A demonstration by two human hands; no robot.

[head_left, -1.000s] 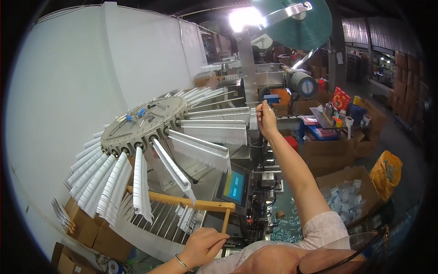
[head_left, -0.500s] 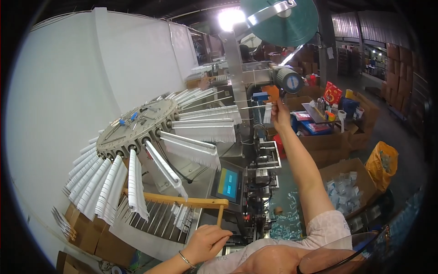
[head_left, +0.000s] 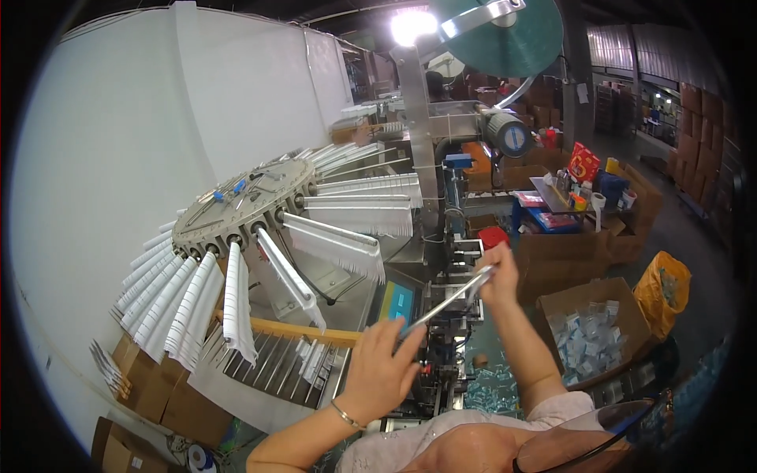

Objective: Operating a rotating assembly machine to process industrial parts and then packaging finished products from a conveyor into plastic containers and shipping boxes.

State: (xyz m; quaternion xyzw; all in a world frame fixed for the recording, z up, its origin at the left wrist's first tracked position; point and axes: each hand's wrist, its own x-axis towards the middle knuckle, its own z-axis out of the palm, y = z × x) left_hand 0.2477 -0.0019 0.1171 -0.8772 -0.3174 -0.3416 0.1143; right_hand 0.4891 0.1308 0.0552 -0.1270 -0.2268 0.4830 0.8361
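A: Far left, 9 o'clock: round carousel with white brush strips fanned out. Changed?

B: Yes. Right hand was up at 12 o'clock by the machine a second ago; now it's down at centre. Left hand came up off the wooden bar.

A: Fingers?

B: Both closed on one long metal strip, left at its lower end, right at its upper. Looks like it's now handled two-handed.

A: Right side?

B: Cardboard box of small packets, 3 o'clock.
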